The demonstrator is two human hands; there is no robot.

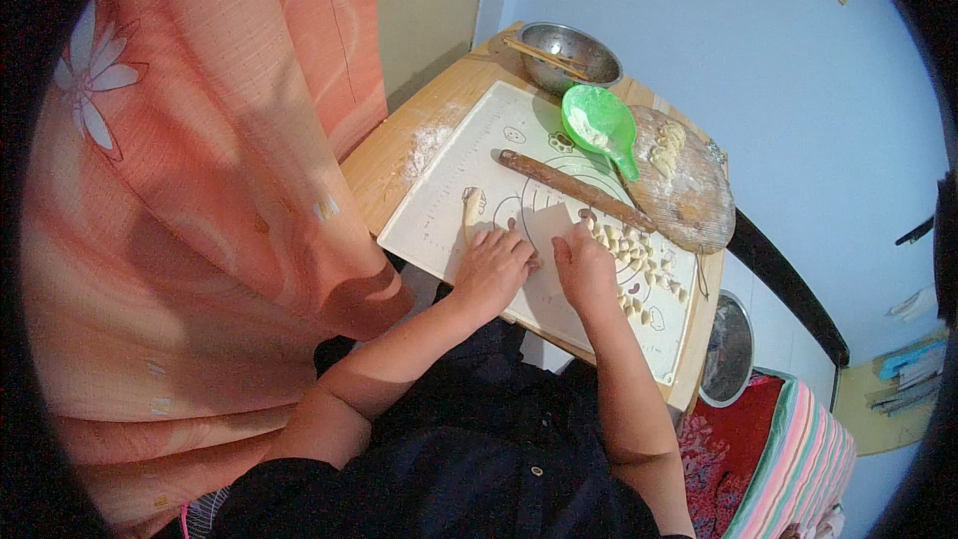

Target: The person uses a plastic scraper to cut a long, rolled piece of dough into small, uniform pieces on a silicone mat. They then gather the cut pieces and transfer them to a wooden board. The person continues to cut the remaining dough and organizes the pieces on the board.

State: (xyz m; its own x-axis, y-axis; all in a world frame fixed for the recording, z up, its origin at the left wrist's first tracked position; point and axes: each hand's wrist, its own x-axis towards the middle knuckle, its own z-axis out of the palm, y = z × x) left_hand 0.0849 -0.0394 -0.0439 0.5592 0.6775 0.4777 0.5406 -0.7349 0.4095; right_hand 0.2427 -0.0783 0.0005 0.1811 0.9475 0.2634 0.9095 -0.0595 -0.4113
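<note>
On the white printed pastry mat (419, 225), my left hand (494, 265) curls over a rope of dough (472, 208); one end sticks out beyond the fingers. Close by on its right, my right hand (587, 265) is closed around a broad, flat, pale blade, like a dough cutter (544, 240). Its handle is hidden by my fingers. Many small cut dough pieces (634, 252) lie scattered to the right of my right hand. Beyond both hands, a wooden rolling pin (574, 188) rests slantwise across the mat.
A green scoop (604, 120) with flour and a metal bowl (574, 52) with chopsticks (544, 57) stand at the back. A round wooden board (689, 195) holds shaped dough. Loose flour (429, 148) lies at the table's left. An orange curtain (220, 190) hangs left; a basin (728, 349) sits lower right.
</note>
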